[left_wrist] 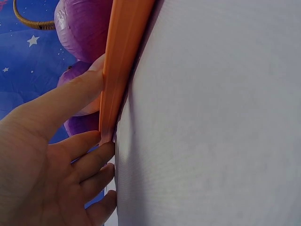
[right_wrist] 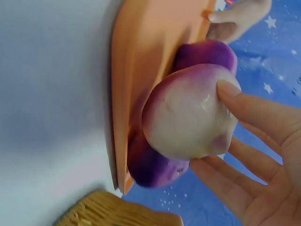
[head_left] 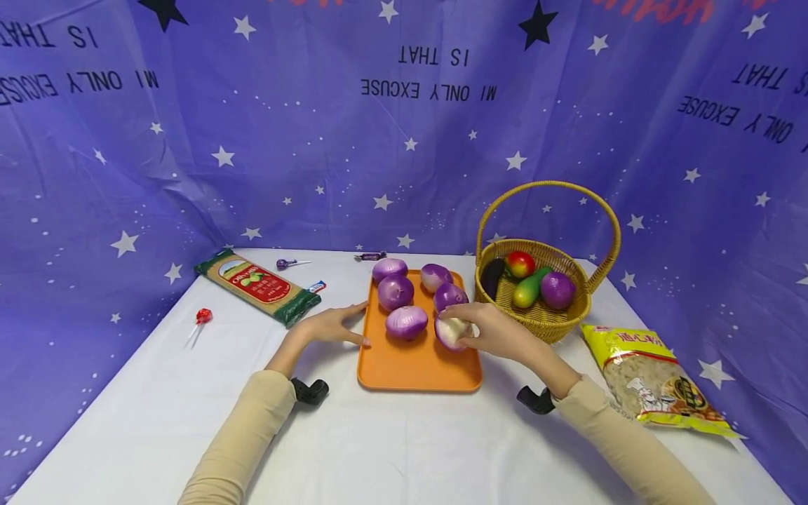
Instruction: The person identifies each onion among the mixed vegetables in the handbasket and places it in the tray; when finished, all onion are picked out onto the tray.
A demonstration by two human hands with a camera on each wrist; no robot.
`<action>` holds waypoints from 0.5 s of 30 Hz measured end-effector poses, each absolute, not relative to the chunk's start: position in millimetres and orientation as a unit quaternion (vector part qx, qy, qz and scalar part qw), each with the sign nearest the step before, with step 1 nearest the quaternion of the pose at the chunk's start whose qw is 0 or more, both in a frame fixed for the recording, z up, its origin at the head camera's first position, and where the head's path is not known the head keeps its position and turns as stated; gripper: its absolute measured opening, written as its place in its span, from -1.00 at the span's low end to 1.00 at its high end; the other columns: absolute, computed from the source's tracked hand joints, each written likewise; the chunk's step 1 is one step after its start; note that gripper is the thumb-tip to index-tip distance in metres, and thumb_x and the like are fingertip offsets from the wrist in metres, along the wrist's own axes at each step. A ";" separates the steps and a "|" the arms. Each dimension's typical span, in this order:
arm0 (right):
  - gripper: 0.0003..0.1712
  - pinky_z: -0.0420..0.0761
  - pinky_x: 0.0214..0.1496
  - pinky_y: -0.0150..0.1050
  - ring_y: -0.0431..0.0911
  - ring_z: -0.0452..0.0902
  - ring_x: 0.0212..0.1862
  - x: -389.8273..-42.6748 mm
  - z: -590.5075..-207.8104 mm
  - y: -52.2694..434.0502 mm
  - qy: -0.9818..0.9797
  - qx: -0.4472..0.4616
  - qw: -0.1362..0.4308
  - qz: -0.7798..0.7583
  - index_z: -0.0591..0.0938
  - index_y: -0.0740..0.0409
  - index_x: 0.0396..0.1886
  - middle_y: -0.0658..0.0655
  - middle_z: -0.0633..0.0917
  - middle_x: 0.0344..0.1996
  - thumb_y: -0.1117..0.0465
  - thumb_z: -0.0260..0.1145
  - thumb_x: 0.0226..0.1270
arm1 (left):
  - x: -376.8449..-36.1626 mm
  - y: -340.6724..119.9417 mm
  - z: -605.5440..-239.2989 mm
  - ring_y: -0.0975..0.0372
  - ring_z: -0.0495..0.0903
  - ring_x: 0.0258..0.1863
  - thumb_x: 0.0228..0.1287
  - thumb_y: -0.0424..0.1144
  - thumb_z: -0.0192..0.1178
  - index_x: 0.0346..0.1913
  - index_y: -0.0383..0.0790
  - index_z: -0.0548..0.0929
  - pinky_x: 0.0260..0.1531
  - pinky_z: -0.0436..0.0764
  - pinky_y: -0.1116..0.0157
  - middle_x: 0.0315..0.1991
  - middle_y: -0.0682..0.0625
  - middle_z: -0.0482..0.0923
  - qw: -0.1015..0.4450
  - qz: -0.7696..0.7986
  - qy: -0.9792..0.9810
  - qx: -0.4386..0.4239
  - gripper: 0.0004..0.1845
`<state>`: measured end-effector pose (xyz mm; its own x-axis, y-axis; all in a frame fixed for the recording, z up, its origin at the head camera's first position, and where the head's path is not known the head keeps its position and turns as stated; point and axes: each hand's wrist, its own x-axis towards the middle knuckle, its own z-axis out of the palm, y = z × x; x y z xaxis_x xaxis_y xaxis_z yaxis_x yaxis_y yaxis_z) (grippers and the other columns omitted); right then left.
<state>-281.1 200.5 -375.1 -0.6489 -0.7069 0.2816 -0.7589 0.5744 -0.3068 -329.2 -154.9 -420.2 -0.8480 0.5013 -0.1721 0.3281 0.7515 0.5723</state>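
Note:
An orange tray (head_left: 410, 365) lies mid-table and carries several purple onions (head_left: 395, 292). My right hand (head_left: 489, 331) grips one peeled, pale-purple onion (head_left: 449, 331) at the tray's right side. In the right wrist view the thumb (right_wrist: 225, 89) presses that onion (right_wrist: 188, 113) just over the tray (right_wrist: 146, 42). With its fingers straight, my left hand (head_left: 328, 326) rests against the tray's left edge. From the left wrist, the thumb (left_wrist: 80, 94) lies along the tray's rim (left_wrist: 122, 56) and the fingers (left_wrist: 89, 160) sit beside it on the white tablecloth.
A wicker basket (head_left: 543, 315) right of the tray holds an eggplant, red and green fruit and a purple onion. A yellow snack bag (head_left: 656, 382) lies front right. A pasta packet (head_left: 255, 285), two lollipops (head_left: 203, 317) and small sweets lie at the left. Blue starred cloth surrounds the table.

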 end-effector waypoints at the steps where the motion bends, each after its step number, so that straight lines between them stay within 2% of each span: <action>1: -0.47 0.60 -0.04 -0.23 -0.13 0.58 -0.08 -282.3 -376.5 197.9 -0.887 0.413 0.061 0.199 0.64 0.11 0.09 0.01 0.68 -0.01 0.22 0.53 0.06 | -329.1 -155.0 -420.1 -0.13 0.11 0.41 0.09 0.17 0.35 0.53 -0.09 0.06 0.36 0.14 -0.08 0.47 -0.19 0.09 0.159 0.271 0.922 0.225 0.03; 9: -0.45 0.56 0.14 -0.13 -0.04 0.54 0.12 -291.2 -380.6 184.4 -0.901 0.398 0.063 0.162 0.64 0.09 0.14 0.09 0.64 0.09 0.21 0.52 0.09 | -328.5 -155.2 -418.4 -0.13 0.09 0.42 0.09 0.17 0.36 0.53 -0.06 0.06 0.37 0.12 -0.08 0.48 -0.18 0.08 0.159 0.273 0.923 0.220 0.03; 15: -0.44 0.57 0.13 -0.10 0.01 0.57 0.08 -292.4 -379.3 185.9 -0.896 0.405 0.083 0.161 0.62 0.16 0.15 0.14 0.65 0.08 0.26 0.50 0.10 | -329.9 -155.0 -419.4 -0.15 0.09 0.41 0.09 0.18 0.35 0.53 -0.11 0.06 0.36 0.12 -0.09 0.47 -0.21 0.08 0.159 0.270 0.921 0.229 0.04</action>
